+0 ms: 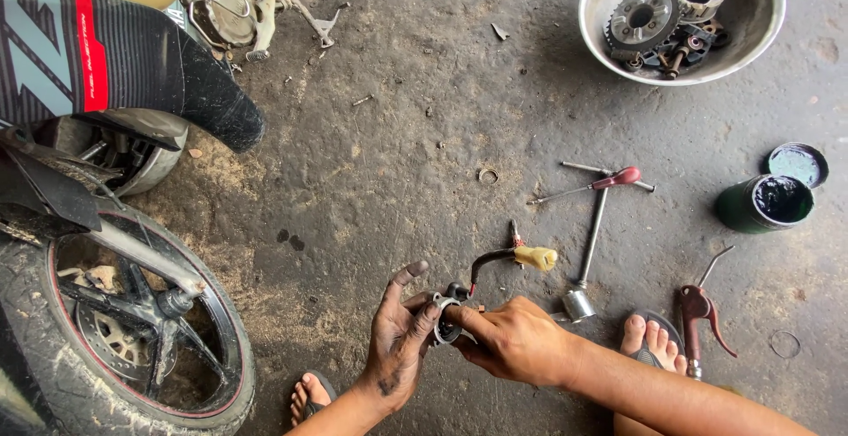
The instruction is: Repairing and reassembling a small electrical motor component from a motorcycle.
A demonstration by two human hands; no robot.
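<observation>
both hands clamped on a small round metal part (444, 323) at lower centre of frame, left hand (397, 339) cupping it, right hand (512, 341) pinching its rim. black cable with yellow connector (535, 257) trails up from it. greasy fingers, so part could likely slip onto the floor (397, 136); cable might snag the t-handle wrench (594, 233) just right.

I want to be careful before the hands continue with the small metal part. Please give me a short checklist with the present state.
1. Both hands on the small metal part: ok, left hand and right hand pinch it.
2. Cable with yellow connector free of the floor tools: ok.
3. T-handle socket wrench nearby: ok.
4. Part seated correctly: cannot tell, fingers hide it.
5. Left hand free of grease: not ok.
</observation>
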